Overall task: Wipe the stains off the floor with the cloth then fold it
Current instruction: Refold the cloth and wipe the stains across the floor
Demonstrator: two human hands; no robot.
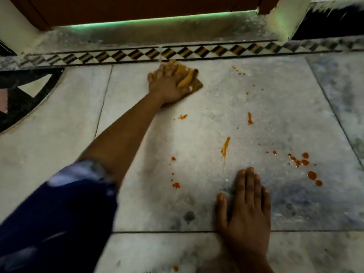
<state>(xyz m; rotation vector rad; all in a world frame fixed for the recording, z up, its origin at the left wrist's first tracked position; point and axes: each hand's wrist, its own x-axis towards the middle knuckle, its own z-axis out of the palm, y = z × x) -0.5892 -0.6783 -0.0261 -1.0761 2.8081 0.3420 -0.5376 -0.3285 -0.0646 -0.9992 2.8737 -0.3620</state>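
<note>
On stained marble floor (197,107) by door: left hand (167,85) clutching cloth (189,77), right hand (246,203) flat.

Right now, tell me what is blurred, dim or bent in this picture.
Head view: the sleeve at lower left is motion-smeared; the left hand on the cloth is slightly soft; light is dim, with a green glow strip under the door; the patterned border bows from wide-angle distortion.

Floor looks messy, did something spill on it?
Yes. Orange-red stains are splattered over the marble floor, mostly near the flat right hand. The left hand presses a cloth far from them, so most remain unwiped.
</note>
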